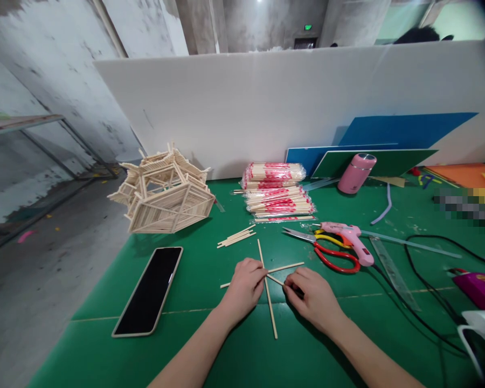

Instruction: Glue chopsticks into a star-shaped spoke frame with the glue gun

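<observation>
Both of my hands rest on the green table (234, 355) over a small cross of wooden sticks (269, 293). My left hand (246, 285) is closed in a pinch where the sticks meet. My right hand (313, 293) pinches the end of a short stick lying toward the left hand. One long stick runs from above the hands down to the front. A short loose pile of sticks (236, 237) lies just beyond.
A wooden stick pavilion model (164, 191) lies tilted at the back left. A black phone (149, 291) lies left of my hands. Wrapped chopstick bundles (277, 194), red-handled scissors (327, 250), a pink glue gun (353, 240), a ruler (392, 269), cables and a pink bottle (356, 172) fill the right.
</observation>
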`<state>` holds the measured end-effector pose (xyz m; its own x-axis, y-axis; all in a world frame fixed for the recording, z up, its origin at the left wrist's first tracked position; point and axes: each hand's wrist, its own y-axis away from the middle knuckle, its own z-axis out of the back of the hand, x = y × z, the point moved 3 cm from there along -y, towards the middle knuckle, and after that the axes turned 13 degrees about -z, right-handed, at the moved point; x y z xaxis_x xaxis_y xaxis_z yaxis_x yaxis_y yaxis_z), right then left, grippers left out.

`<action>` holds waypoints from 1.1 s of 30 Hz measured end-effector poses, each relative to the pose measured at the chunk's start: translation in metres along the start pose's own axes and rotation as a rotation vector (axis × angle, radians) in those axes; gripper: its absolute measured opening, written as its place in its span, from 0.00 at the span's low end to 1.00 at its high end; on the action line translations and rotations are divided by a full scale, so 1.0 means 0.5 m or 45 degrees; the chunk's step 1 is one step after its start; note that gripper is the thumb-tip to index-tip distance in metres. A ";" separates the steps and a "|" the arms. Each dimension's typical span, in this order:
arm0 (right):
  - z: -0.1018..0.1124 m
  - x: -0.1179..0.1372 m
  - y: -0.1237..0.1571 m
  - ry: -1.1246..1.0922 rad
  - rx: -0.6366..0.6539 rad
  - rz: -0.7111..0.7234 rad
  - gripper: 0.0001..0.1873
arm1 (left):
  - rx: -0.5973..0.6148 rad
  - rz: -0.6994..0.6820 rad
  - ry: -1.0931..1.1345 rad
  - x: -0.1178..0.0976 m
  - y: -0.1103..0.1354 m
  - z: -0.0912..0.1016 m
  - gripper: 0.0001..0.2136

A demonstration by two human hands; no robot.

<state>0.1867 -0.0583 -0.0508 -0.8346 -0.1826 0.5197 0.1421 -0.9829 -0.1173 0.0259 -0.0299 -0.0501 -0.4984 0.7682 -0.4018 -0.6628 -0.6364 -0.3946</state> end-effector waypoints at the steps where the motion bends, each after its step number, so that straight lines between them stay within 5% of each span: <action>1: 0.000 0.000 0.000 0.000 0.001 -0.001 0.07 | -0.001 0.001 0.000 0.000 0.000 0.000 0.11; 33: 0.003 0.008 0.009 0.078 0.001 -0.052 0.07 | 0.027 -0.051 -0.025 -0.002 -0.001 0.002 0.11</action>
<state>0.1850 -0.0636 -0.0481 -0.8708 -0.1409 0.4711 0.1081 -0.9895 -0.0962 0.0261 -0.0300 -0.0484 -0.4823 0.7942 -0.3697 -0.6937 -0.6040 -0.3925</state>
